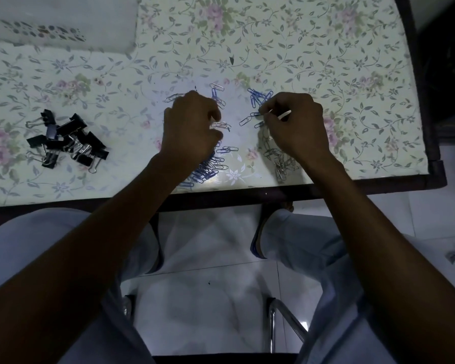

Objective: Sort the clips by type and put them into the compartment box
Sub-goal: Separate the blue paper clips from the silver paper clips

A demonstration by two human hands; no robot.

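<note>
While both bare forearms reach in from the bottom of the head view, the table (300, 48) with its floral cloth fills the top half, its dark wooden edge (352, 189) running along the near side and up the right. At far left rests a whitish translucent thing (58, 22), too blurred to tell whether it is the compartment box. Left of the hands and well apart from them sits a heap of black binder clips (66, 140), silver handles sticking out at all angles. Now the left hand (189, 130), knuckles up and fingers curled down onto the cloth: it hides whatever lies beneath, so whether it grips anything I cannot tell, though a pale paper clip (221, 124) shows right at its fingertips. Under its wrist, a dense pile of blue paper clips (208, 168) spreads toward the table edge. The right hand (294, 124) is curled too, fingertips pinched together among loose clips, a thin white sliver (284, 115) poking out by the knuckles; what it is I cannot tell. Beneath that wrist, a pile of silver paper clips (281, 164), partly covered. Beyond the right fingers, a smaller cluster of blue clips (259, 97); between the hands, a few scattered clips (217, 94), silver and blue.
</note>
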